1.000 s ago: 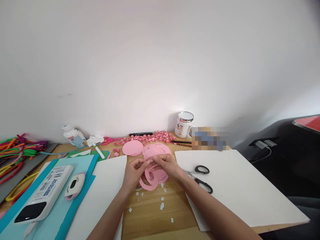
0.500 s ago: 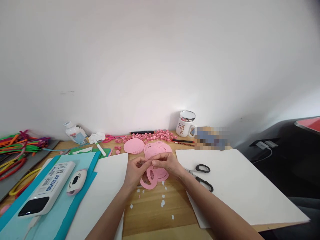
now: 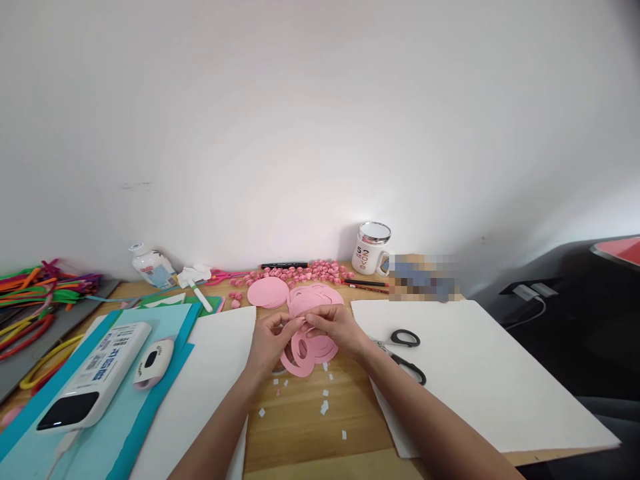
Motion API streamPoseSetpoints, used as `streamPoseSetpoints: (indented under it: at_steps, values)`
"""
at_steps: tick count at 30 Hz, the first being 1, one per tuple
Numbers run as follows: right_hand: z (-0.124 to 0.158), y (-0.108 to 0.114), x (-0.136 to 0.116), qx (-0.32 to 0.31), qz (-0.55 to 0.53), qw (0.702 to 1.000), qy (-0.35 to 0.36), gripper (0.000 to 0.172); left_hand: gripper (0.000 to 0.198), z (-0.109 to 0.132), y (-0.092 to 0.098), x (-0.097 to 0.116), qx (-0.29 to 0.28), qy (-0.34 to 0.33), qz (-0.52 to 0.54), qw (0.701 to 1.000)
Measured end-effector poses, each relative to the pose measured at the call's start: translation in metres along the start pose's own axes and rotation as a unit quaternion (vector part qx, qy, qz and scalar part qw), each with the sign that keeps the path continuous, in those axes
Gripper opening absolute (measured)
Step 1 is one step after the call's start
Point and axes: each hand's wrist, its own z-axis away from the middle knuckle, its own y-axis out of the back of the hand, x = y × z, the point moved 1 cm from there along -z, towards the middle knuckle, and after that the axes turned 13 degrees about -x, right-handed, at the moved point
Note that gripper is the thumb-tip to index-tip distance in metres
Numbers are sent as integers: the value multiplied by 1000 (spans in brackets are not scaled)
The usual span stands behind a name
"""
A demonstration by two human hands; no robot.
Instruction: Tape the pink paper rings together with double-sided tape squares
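Note:
My left hand [image 3: 271,337] and my right hand [image 3: 336,328] meet fingertip to fingertip over the middle of the table. Between them they pinch a pink paper spiral [image 3: 299,371], whose curled strip hangs below the fingers. The top end of the strip is hidden by my thumbs and fingertips. Just behind and under my hands lies a pile of pink paper pieces [image 3: 315,294], some cut into rings or spirals. To its left sits a stack of pink paper circles [image 3: 268,292]. Many small rolled pink paper roses [image 3: 320,268] lie at the back.
Black-handled scissors [image 3: 406,339] rest on white paper [image 3: 480,380] at right. A mug [image 3: 373,250] stands against the wall. At left are a power bank [image 3: 97,377], a small white device [image 3: 154,363], a bottle [image 3: 151,265] and pipe cleaners [image 3: 47,287]. White scraps [image 3: 325,407] dot the table.
My fingertips shift slightly on the paper, and the hanging spiral turns and rises a little. Everything else stays where it was.

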Motion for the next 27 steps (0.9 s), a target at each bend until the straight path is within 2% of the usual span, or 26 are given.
streamPoseSetpoints:
  at_steps: [10, 15, 20, 27]
  values:
    - [1, 0, -3, 7, 7, 1000, 8, 29, 25, 4, -2, 3, -24, 29, 58, 998]
    - [1, 0, -3, 48, 4, 999, 7, 25, 24, 3, 0, 3, -20, 1, 43, 999]
    - [1, 0, -5, 89, -9, 996, 16, 21, 24, 4, -1, 3, -53, 6, 84, 995]
    - [1, 0, -5, 85, -19, 995, 51, 15, 22, 7, -3, 7, -69, 10, 110, 991]
